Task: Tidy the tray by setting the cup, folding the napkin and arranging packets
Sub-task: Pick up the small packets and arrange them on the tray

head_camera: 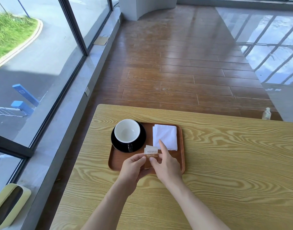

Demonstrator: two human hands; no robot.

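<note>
Nearest me, 2 bare forearms reach out over a pale wooden table [225,146] toward a brown tray [181,163]. My left hand [131,168] and right hand [166,165] meet at the tray's near edge, pinching a small stack of packets [151,151] between thumbs and fingers; the right index finger points out straight, free of the stack, its tip over the napkin's near edge. I cannot tell how many packets there are.

The risk, as I judge it: the grip is only at the packets' lower edge, so they could fan apart or slip onto the tray, and that extended finger could nudge the folded white napkin [165,136] at the far right out of square.

On the tray's far left, a white cup [127,131] sits upright and empty on a black saucer [115,143], handle toward me. The packets are just beside the saucer's near rim.
</note>
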